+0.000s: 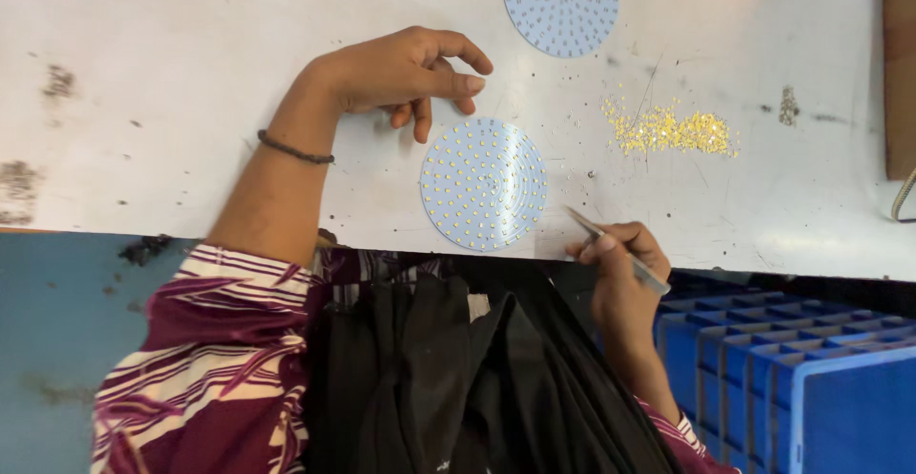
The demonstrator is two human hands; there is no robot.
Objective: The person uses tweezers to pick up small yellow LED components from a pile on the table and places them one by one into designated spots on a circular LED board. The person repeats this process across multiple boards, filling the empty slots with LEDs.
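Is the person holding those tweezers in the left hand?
No, the tweezers are pinched in the right hand beside the near round board, while the left hand rests above it.

a round board (484, 184) lies on the table (191, 73) near its front edge, between the two hands. the left hand (405, 72) rests just behind and left of it; the right hand (620, 269), at the table's edge to its right, holds tweezers (611, 248). a second round board (560, 2) lies farther back. a heap of small parts (673, 133) sits right of both. a crate (792, 379) stands below the edge, at right.
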